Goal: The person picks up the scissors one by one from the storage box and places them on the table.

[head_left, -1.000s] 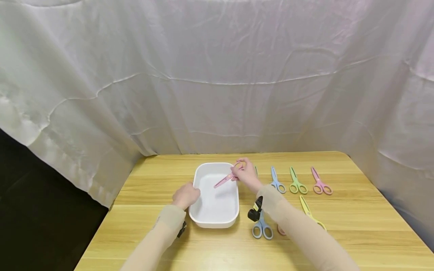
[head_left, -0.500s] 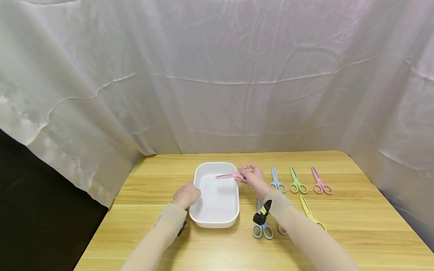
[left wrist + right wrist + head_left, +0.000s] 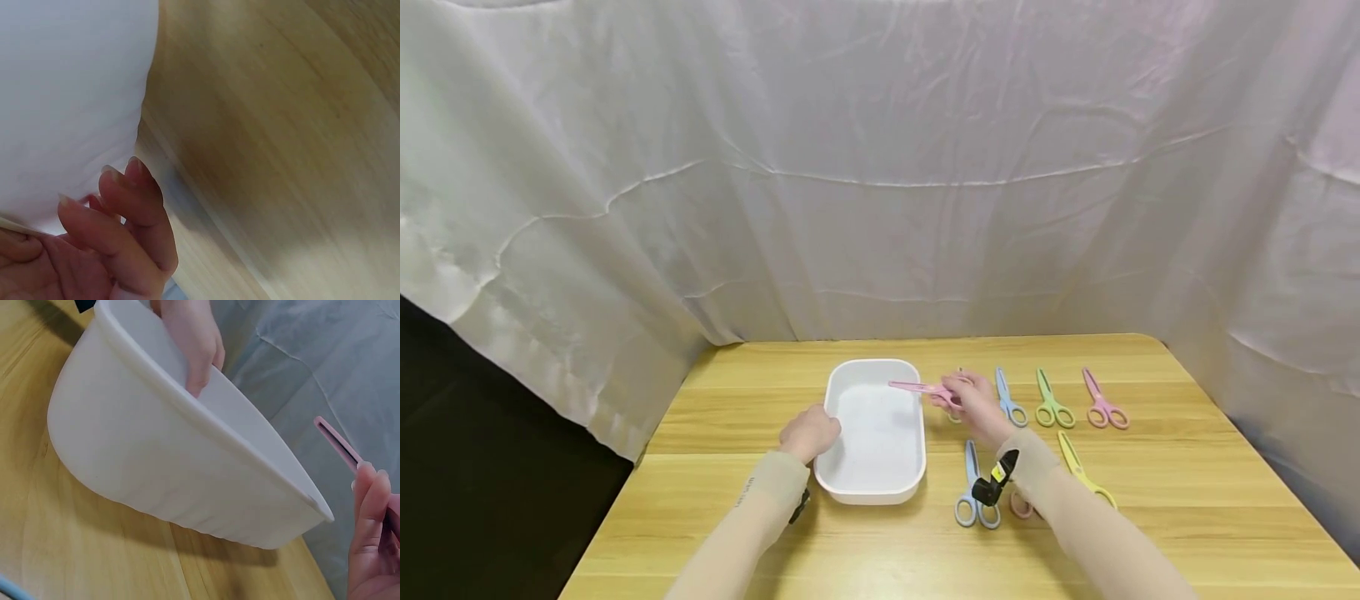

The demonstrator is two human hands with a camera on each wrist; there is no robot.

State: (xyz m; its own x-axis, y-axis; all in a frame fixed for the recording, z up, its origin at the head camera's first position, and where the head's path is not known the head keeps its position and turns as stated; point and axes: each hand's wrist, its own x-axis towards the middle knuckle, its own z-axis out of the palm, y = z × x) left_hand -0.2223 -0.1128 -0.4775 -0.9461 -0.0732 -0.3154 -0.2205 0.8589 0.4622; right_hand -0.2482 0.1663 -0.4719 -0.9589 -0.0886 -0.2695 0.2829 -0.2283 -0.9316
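A white plastic tub (image 3: 880, 446) with a raised rim stands on the wooden table. My left hand (image 3: 810, 433) grips its left wall; in the left wrist view several curled fingers (image 3: 150, 219) lie along the outside, and the right wrist view shows the thumb inside. At the tub's right side, my right hand (image 3: 976, 404) holds a pair of pink scissors (image 3: 916, 387) by the handle end. The blades point left, over the rim and the tub's far right part. Their tip (image 3: 331, 437) stands above the tub's edge in the right wrist view.
Right of the tub lie blue scissors (image 3: 1011, 402), green scissors (image 3: 1051, 402) and another pink pair (image 3: 1099, 400). Nearer are yellow scissors (image 3: 1082, 475) and grey-blue scissors (image 3: 973, 496). A pinkish handle (image 3: 1021, 506) shows beside my right forearm. A grey curtain (image 3: 880, 250) hangs behind the table.
My right hand has moved right and slightly nearer with the pink scissors, whose blades have swung from slanting down-left to nearly level. The left hand keeps its grip on the tub.
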